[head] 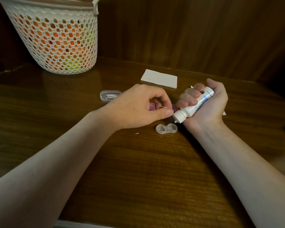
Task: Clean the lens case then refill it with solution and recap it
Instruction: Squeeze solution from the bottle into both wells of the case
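A clear two-well lens case [166, 128] lies uncapped on the wooden table [138, 162]. My right hand [209, 104] grips a white solution bottle [194, 106] with blue print, tilted so its nozzle points down-left just above the case's right well. My left hand [138, 107] hovers beside the nozzle, its thumb and fingers pinching a small white piece [164, 106] that looks like the bottle's cap. Two purple case caps [152, 106] lie behind my left hand, partly hidden by it.
A folded white tissue [159, 78] lies further back. A clear plastic box [109, 95] with tweezers sits to the left of the hands. A white mesh basket [56, 38] stands at the back left against the wooden wall. White scraps show behind my right hand [224, 113].
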The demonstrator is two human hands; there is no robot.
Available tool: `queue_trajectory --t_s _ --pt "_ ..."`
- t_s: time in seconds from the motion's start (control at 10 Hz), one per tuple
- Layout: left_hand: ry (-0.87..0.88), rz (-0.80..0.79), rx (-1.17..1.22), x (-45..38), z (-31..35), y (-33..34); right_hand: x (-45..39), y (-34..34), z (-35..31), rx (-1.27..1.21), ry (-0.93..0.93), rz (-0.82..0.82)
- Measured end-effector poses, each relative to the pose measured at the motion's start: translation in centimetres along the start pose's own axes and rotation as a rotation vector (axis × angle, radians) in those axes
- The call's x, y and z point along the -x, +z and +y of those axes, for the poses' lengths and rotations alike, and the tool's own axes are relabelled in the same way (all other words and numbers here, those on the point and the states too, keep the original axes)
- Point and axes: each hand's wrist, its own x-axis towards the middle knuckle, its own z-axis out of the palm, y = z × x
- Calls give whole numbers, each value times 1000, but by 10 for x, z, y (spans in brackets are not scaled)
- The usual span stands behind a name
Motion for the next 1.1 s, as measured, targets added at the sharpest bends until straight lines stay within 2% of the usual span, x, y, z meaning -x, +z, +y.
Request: queue_trajectory --t_s 1.1 --pt "0 -6 -22 0 1 -1 0 2 0 32 11 -3"
